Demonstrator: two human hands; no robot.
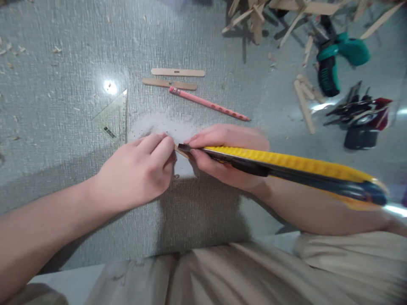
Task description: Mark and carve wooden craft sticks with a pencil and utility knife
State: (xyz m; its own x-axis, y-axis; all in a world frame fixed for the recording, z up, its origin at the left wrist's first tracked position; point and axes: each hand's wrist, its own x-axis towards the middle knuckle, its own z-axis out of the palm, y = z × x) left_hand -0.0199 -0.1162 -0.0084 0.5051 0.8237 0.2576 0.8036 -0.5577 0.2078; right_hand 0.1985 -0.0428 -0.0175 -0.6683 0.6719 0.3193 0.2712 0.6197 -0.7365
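My right hand point(229, 156) is closed round the front of a yellow and black utility knife point(286, 165), whose handle slants back over my right forearm. Its dark blade tip meets a wooden craft stick point(182, 151), mostly hidden between my hands. The fingers of my left hand point(143, 167) pinch the stick's left part. Beneath both hands lies a white patch point(165, 123) with small specks on it. Just beyond are two more craft sticks, a pale one point(190, 73) and a browner one point(155, 82), each with a small mark or slot at its middle.
A pink pencil point(210, 103) lies beyond my right hand; a clear set square point(116, 118) is at the left. Teal-handled pliers point(329, 63), a dark cluster of small tools point(362, 110) and a pile of craft sticks point(257, 21) occupy the far right. Wood shavings point(57, 50) dot the table.
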